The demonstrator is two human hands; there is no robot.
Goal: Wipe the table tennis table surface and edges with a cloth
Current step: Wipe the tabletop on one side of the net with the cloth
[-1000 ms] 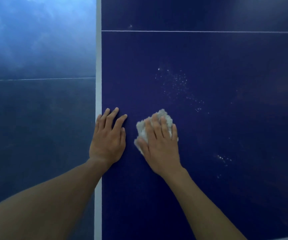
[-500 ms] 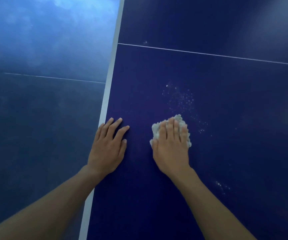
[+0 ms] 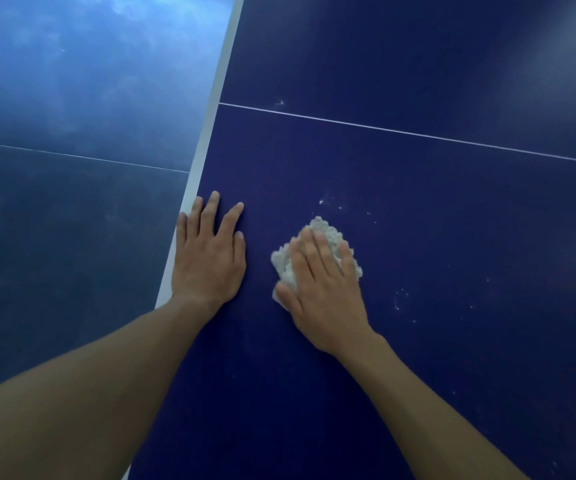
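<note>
Our right hand presses the crumpled pale cloth flat on the blue tabletop, fingers stretched over it rather than curled round it. Our left hand lies flat, fingers spread, its outer side on the white edge, bracing us. Loose white specks sit just beyond the cloth, with more to its right. We judge it best to keep even palm pressure and overlap the strokes, sweeping far first, then right, so the crumbs gather instead of scattering.

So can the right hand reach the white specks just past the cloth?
Probably yes. The right hand presses the cloth flat on the table, the specks lie just beyond the cloth, and nothing stands between them.
</note>
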